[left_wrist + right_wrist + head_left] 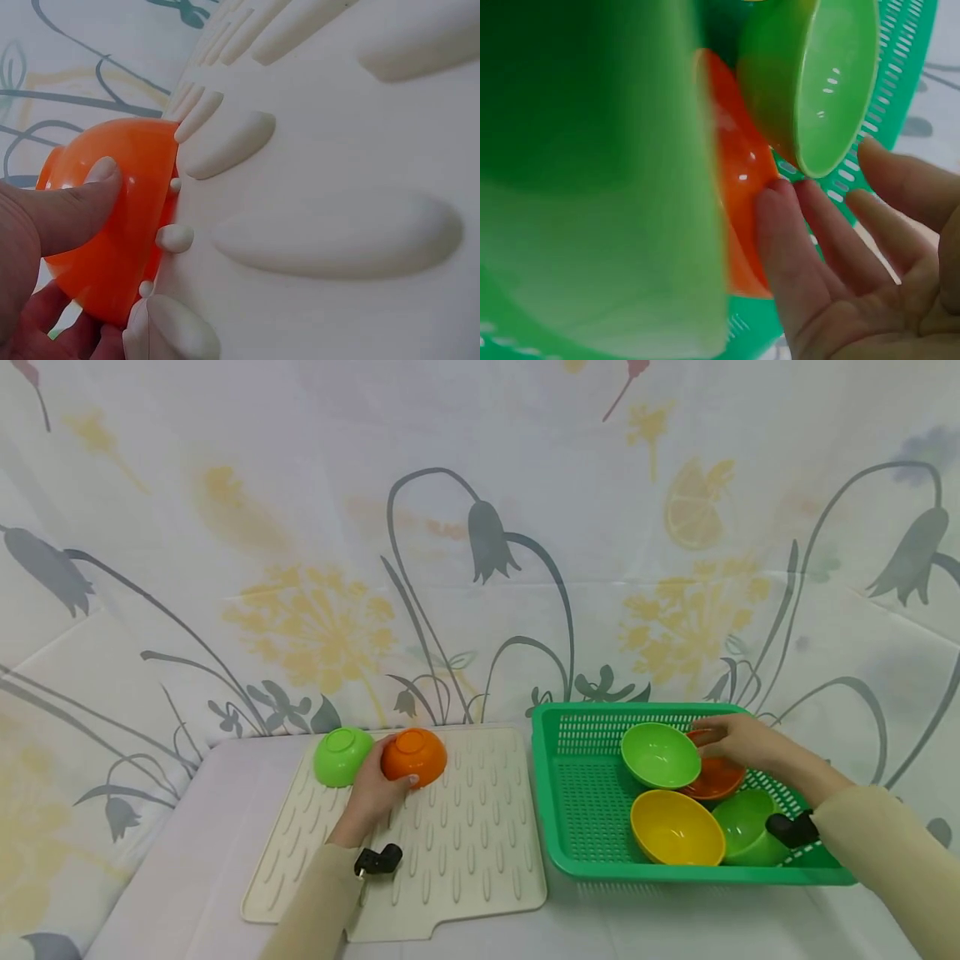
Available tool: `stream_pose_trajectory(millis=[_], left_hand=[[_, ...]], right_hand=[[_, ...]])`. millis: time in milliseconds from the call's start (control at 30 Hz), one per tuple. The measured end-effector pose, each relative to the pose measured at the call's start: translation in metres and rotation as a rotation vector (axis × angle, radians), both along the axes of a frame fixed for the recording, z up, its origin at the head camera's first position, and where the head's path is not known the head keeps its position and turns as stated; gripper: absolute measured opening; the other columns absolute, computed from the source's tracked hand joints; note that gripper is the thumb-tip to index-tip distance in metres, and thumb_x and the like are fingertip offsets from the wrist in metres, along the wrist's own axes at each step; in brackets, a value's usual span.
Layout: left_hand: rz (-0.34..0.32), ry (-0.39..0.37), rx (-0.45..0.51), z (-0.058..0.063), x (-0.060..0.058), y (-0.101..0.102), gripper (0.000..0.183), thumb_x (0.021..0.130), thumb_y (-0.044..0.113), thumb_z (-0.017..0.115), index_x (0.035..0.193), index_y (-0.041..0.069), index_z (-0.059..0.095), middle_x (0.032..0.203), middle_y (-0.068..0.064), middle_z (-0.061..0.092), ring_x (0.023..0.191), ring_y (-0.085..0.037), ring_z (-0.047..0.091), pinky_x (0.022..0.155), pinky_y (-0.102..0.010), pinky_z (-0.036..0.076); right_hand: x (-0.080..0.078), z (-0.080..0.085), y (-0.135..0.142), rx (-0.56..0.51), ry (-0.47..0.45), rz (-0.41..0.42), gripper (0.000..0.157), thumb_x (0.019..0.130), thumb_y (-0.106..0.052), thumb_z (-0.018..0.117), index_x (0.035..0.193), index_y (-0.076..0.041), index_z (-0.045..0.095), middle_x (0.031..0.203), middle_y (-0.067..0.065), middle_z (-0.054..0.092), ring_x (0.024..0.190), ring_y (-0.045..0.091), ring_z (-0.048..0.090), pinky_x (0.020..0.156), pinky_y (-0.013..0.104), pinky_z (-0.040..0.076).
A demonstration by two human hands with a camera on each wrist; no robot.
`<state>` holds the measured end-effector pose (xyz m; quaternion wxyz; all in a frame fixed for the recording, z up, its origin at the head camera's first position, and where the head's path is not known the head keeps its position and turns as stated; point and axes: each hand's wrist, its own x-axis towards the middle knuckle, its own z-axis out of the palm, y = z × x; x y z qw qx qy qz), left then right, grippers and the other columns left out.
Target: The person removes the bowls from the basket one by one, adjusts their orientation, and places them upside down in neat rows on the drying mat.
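Note:
My left hand (372,795) holds an upside-down orange bowl (420,758) on a cream drying mat (465,868). In the left wrist view its thumb lies across the bowl's outside, with the other fingers under the far side. Left of it, a light green bowl (337,764) also sits upside down. Over the green basket (551,827), my right hand (750,747) reaches in, fingers spread; the right wrist view shows fingertips at the rim of an orange bowl (742,172) and close to a light green bowl (836,90). Whether they touch the green one, I cannot tell.
A yellow bowl (678,831) and another green bowl (750,827) lie in the front of the basket. The basket stands right of the mat on a pale cloth. A flower-printed curtain (480,635) hangs directly behind both.

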<state>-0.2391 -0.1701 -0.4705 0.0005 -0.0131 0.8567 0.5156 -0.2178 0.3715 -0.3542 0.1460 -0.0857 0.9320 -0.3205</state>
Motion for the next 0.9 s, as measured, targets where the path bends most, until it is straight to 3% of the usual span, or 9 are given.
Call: stream_pose_trajectory(millis=[100,233,433,500,700,900], left_hand=[[-0.005,-0.002,0.000,0.000,0.000,-0.001,0.078,0.087,0.005,0.074,0.152,0.010,0.033,0.151,-0.020,0.037,0.137,-0.039,0.037,0.115,-0.056,0.026],[-0.008,0.003,0.005,0.000,0.000,-0.001,0.078,0.087,0.004,0.074,0.152,0.009,0.032,0.152,-0.020,0.037,0.137,-0.040,0.037,0.115,-0.057,0.026],[-0.010,0.020,0.010,-0.001,-0.001,-0.001,0.077,0.087,0.004,0.074,0.152,0.009,0.033,0.151,-0.021,0.038,0.137,-0.040,0.037,0.115,-0.057,0.027],[-0.009,0.024,0.006,-0.001,-0.001,-0.001,0.077,0.087,0.005,0.075,0.152,0.009,0.033,0.152,-0.020,0.037,0.138,-0.040,0.037,0.115,-0.057,0.027],[-0.002,0.029,0.007,-0.001,-0.001,-0.002,0.079,0.087,0.005,0.075,0.153,0.009,0.033,0.152,-0.021,0.037,0.138,-0.040,0.037,0.115,-0.057,0.027],[0.004,0.016,0.002,-0.004,-0.002,-0.002,0.079,0.086,0.005,0.076,0.152,0.009,0.033,0.152,-0.020,0.037,0.137,-0.040,0.037,0.115,-0.057,0.027]], right_hand=[[-0.004,0.000,-0.004,0.070,-0.008,0.029,0.056,0.094,-0.012,0.065,0.137,0.016,0.045,0.120,0.034,0.060,0.099,0.038,0.064,0.077,0.042,0.057],[-0.007,0.000,-0.010,0.152,-0.029,0.071,0.054,0.091,-0.013,0.068,0.134,0.015,0.050,0.121,0.037,0.057,0.092,0.027,0.062,0.069,0.035,0.055],[-0.011,0.007,-0.016,0.186,-0.131,0.114,0.060,0.094,-0.015,0.067,0.138,0.018,0.043,0.125,0.039,0.054,0.091,0.029,0.064,0.067,0.036,0.054],[-0.014,0.009,-0.018,0.181,-0.165,0.106,0.063,0.095,-0.015,0.066,0.141,0.018,0.038,0.122,0.036,0.057,0.093,0.032,0.065,0.068,0.038,0.056],[-0.020,0.003,-0.024,0.122,-0.171,0.004,0.062,0.095,-0.010,0.064,0.142,0.017,0.036,0.131,0.043,0.046,0.095,0.037,0.066,0.067,0.040,0.060],[-0.020,-0.011,-0.026,0.148,-0.071,-0.069,0.051,0.091,-0.001,0.064,0.135,0.017,0.047,0.124,0.044,0.048,0.068,0.020,0.063,0.059,0.036,0.058]])
